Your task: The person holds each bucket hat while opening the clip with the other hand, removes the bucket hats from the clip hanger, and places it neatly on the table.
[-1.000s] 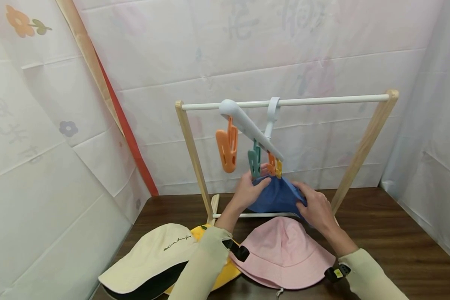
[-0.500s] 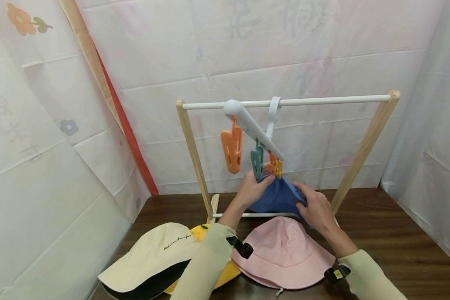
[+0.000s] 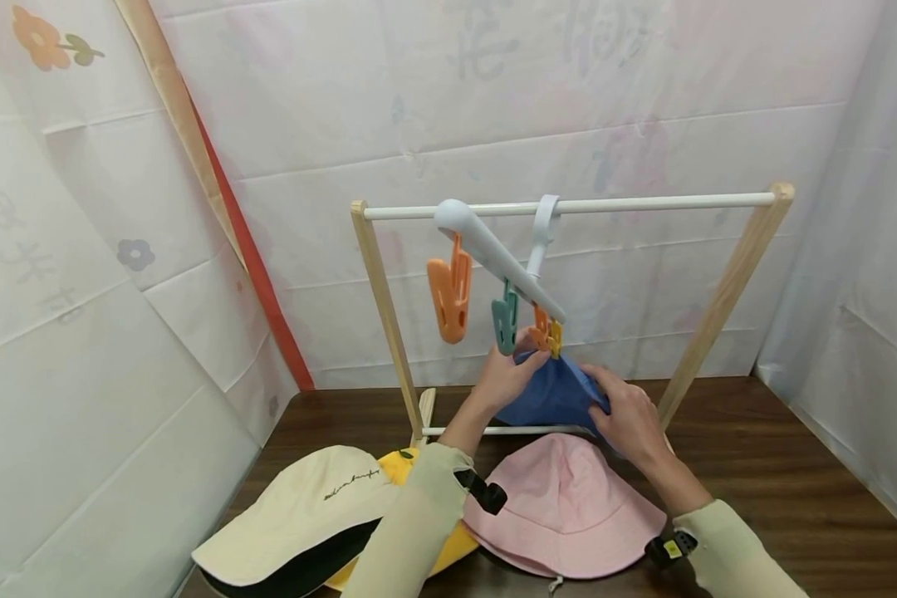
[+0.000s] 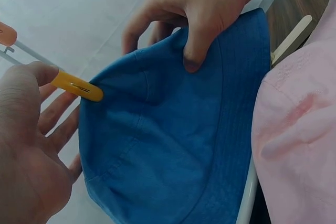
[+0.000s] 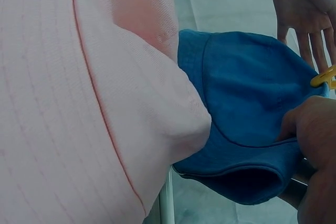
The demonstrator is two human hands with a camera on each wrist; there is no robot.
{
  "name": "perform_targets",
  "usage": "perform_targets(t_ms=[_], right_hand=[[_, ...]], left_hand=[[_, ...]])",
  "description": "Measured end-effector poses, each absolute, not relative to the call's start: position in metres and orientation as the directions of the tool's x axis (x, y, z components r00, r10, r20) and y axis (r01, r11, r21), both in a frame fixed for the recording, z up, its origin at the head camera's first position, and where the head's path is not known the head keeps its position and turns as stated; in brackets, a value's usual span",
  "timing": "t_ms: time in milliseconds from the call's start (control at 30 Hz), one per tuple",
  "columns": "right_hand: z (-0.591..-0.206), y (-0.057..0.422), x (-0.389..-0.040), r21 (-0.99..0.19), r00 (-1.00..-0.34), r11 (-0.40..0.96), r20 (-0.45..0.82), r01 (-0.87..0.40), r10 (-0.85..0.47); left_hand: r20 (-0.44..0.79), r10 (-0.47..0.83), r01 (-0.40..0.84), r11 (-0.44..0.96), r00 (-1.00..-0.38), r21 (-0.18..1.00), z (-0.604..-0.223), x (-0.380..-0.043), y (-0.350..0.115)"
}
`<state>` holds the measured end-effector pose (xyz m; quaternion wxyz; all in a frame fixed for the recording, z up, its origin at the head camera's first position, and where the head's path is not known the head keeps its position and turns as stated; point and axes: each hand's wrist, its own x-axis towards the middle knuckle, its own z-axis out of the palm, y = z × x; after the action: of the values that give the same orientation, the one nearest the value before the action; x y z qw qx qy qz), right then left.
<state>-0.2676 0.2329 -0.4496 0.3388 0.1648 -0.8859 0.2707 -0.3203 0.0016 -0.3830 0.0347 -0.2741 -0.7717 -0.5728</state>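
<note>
A blue bucket hat (image 3: 546,394) hangs from a yellow clothes peg (image 4: 79,86), which bites the edge of its crown. My left hand (image 3: 502,375) is at that peg; in the left wrist view its thumb and forefinger pinch the peg's outer end, while the other fingers extend behind. At the hat's right side my right hand (image 3: 628,415) grips the fabric, thumb on the near face and fingers on the far side. The peg hangs on a white clip hanger (image 3: 501,259), along with a small orange peg (image 3: 540,328), a teal peg (image 3: 505,320) and a large orange peg (image 3: 449,291).
The hanger hooks over the white rail of a wooden-sided rack (image 3: 658,202). In front lie a pink bucket hat (image 3: 568,507), a cream cap (image 3: 306,515) and a yellow hat (image 3: 452,552) partly under my left sleeve. A printed white cloth (image 3: 329,100) encloses the table.
My left hand has shifted slightly right, its thumb now nearer the yellow peg. The hanger swung a little right, then back left. My right hand keeps its hold on the blue hat.
</note>
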Motion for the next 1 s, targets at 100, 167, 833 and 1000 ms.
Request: perform_targets(t_ms=[100, 167, 833, 1000], right_hand=[[-0.448, 0.233, -0.267, -0.371, -0.724, 0.801, 0.681, -0.471, -0.11], [-0.447, 0.233, -0.267, -0.374, -0.731, 0.802, 0.673, -0.465, -0.11], [-0.444, 0.234, -0.265, -0.379, -0.738, 0.798, 0.664, -0.468, -0.119], [-0.445, 0.234, -0.265, -0.37, -0.732, 0.802, 0.671, -0.47, -0.119]], left_hand=[[0.371, 0.39, 0.469, 0.193, -0.843, 0.862, -0.382, -0.322, 0.003], [0.374, 0.393, 0.471, 0.186, -0.84, 0.862, -0.38, -0.323, 0.004], [0.385, 0.45, 0.496, 0.159, -0.806, 0.853, -0.372, -0.332, 0.009], [0.344, 0.454, 0.457, 0.164, -0.822, 0.874, -0.373, -0.334, 0.011]])
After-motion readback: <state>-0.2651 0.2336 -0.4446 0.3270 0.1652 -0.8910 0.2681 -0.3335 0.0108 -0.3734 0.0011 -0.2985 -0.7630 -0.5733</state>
